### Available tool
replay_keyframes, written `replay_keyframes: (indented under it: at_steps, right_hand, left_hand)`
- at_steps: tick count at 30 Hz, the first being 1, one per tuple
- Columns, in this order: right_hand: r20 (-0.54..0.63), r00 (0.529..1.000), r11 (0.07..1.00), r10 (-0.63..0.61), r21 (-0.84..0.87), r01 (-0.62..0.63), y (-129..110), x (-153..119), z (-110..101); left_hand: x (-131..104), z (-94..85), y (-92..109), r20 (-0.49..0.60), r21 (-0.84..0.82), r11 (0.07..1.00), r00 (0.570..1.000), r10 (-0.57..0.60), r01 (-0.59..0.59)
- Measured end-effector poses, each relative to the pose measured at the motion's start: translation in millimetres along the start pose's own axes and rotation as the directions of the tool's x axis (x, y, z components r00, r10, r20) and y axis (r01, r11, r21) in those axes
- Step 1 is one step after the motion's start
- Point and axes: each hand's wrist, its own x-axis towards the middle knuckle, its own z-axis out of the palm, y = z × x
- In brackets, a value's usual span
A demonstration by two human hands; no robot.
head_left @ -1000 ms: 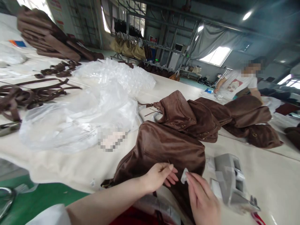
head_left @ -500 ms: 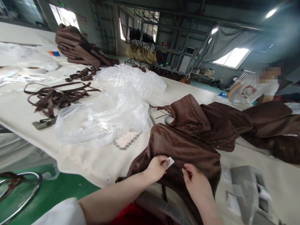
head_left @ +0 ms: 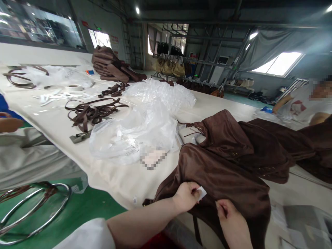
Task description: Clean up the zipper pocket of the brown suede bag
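A brown leather bag (head_left: 223,173) lies on the cream table (head_left: 116,176) in front of me, draped over its near edge. My left hand (head_left: 187,195) rests on the bag's near side and pinches a small white tag (head_left: 201,192) between thumb and fingers. My right hand (head_left: 229,218) is just to the right of it, fingers pinched on the bag's leather surface. More brown bags (head_left: 261,145) lie piled behind the first one.
Crumpled clear plastic bags (head_left: 140,131) and loose brown straps (head_left: 90,110) lie at the left of the table. A stack of brown bags (head_left: 111,65) sits at the far end. A person in a white shirt (head_left: 303,103) sits at the right. A grey tool (head_left: 303,221) lies at lower right.
The view has swung left and up. The white tag passed from my right hand to my left hand. Both hands stay on the bag's near side, right hand now pinching the leather.
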Motion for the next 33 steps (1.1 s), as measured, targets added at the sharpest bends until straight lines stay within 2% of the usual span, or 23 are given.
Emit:
replay_keyframes:
  at_steps: [3,5,7,9,11,15,23,33]
  right_hand:
    - [0.057,0.99,0.969,0.128,0.204,-0.137,7.5,-1.1,-1.3]
    - [0.128,0.976,0.953,0.178,0.226,-0.203,6.2,-1.7,-3.5]
    - [0.18,0.963,0.946,0.2,0.218,-0.238,2.7,-2.7,-5.6]
    - [0.185,0.959,0.935,0.217,0.244,-0.258,-0.7,-4.6,-6.7]
    - [0.173,0.958,0.919,0.229,0.287,-0.272,-3.0,-6.7,-6.7]
    - [0.204,0.948,0.881,0.245,0.36,-0.305,-5.1,-8.7,-4.3]
    - [0.245,0.932,0.823,0.266,0.445,-0.352,-12.2,-7.7,-4.9]
    - [0.233,0.954,0.875,0.187,0.403,-0.269,-14.8,-7.8,-5.8]
  left_hand:
    - [0.6,7.0,5.2,0.036,-0.011,0.997,0.997,-0.07,0.07]
    - [1.0,14.6,10.4,0.086,0.018,0.99,0.986,-0.141,0.14]
    - [1.0,22.3,15.7,0.115,0.15,0.979,0.981,-0.156,0.138]
    - [0.5,28.3,20.4,0.103,0.334,0.94,0.989,-0.107,0.067]
    - [-0.5,32.0,23.5,0.084,0.502,0.864,0.996,-0.014,-0.03]
    - [-2.7,36.0,23.8,0.096,0.672,0.721,0.986,0.14,-0.168]
    - [-5.3,39.6,17.0,0.094,0.695,0.691,0.978,0.188,-0.199]
    - [0.1,39.6,18.6,0.144,0.707,0.669,0.973,0.181,-0.229]
